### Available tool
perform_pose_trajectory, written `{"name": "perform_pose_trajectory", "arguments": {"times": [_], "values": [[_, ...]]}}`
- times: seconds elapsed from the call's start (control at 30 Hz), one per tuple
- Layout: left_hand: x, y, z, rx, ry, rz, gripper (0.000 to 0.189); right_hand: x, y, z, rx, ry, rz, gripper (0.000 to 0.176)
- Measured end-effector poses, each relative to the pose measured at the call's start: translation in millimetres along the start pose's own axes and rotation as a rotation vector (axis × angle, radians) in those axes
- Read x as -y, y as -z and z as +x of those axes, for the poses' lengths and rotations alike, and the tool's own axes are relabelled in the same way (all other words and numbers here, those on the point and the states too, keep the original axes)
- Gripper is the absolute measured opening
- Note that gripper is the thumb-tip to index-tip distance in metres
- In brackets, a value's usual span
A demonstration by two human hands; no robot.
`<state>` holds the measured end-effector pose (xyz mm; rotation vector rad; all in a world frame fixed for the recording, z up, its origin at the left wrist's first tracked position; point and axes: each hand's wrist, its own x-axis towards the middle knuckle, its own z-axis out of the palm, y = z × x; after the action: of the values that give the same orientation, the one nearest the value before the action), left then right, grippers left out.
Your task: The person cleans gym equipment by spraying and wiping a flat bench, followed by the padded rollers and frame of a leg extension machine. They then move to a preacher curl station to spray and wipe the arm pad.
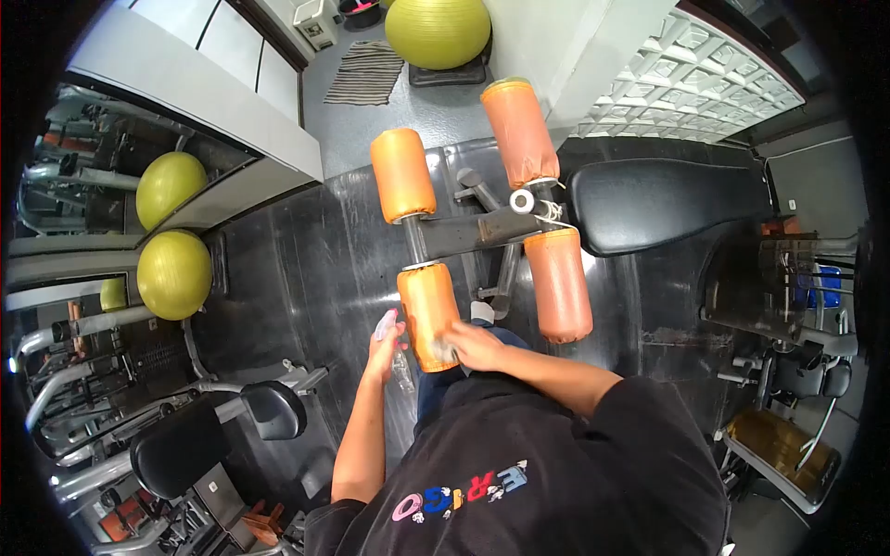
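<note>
My left hand (383,350) is closed around a clear spray bottle (402,372) with a whitish top, just left of the nearest orange foam roller (428,310). My right hand (478,348) presses a small greyish cloth (443,351) against the lower right side of that roller; hand and cloth are slightly blurred. The roller sits on a dark metal bar of an exercise bench. Beyond it on the same bar is another orange roller (404,174). Two redder rollers, a far one (521,134) and a near one (558,287), flank the bench post.
A black padded bench (667,206) extends right from the rollers. Yellow-green exercise balls stand at the back (438,32) and left (174,275), beside a mirror (102,167). Weight machines with a black pad (273,410) line the left. A striped mat (364,73) lies behind.
</note>
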<state>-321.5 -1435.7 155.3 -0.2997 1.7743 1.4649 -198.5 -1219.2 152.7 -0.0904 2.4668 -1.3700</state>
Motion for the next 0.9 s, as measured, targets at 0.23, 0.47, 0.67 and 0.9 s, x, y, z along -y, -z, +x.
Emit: {"name": "perform_pose_trajectory", "arguments": {"times": [0.23,0.47,0.67,0.9], "values": [[7,-17,17,0.083,0.185,-0.172,0.050,-7,70,76,-0.394,-0.090,0.060,0.038],[-9,1,-10,0.104,0.055,-0.154,0.048,0,17,47,-0.282,0.095,-0.128,0.034],[-1,-11,23,-0.035,0.061,-0.217,0.054,8,14,-19,0.315,-0.002,0.057,0.042],[-40,-6,13,0.102,0.244,-0.031,0.050,8,100,94,-0.438,-0.137,0.080,0.039]]}}
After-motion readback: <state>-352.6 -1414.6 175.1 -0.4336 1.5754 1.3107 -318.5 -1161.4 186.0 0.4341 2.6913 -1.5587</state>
